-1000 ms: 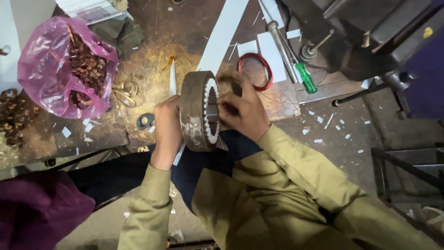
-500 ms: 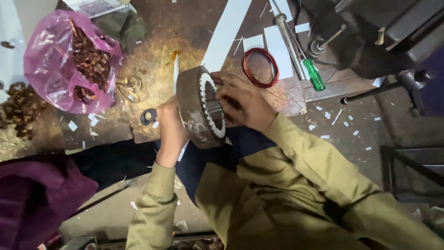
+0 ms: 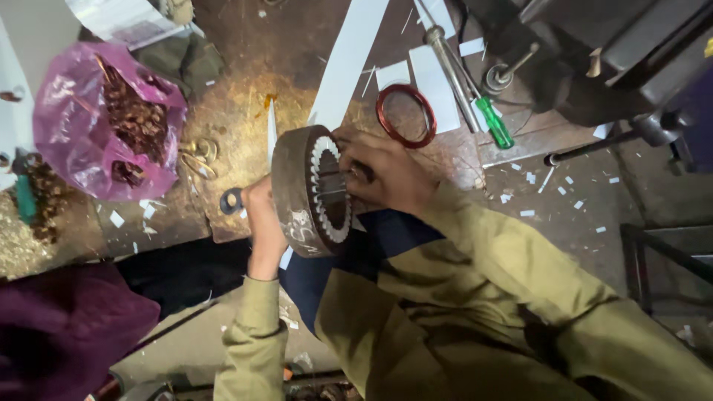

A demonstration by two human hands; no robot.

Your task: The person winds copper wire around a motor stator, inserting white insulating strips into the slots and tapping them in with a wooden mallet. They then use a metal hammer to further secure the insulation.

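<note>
head view: dark round metal stator core with white slot liners stands on edge at the near rim of the brown dusty tabletop, propped against the person's lap so its open bore faces the right hand. left hand cups the outer rim from behind, fingers wrapped around it and pressed together, likely to brace it upright. right hand reaches into the bore, fingers bunched and pinching something thin at the slots; what exactly, cannot tell. red coil of copper wire lies flat just beyond the right hand, within easy reach. green-handled screwdriver lies beside it. pink plastic bag of scrap copper wire sits well apart at left. long white paper strip lies beyond the core.
</note>
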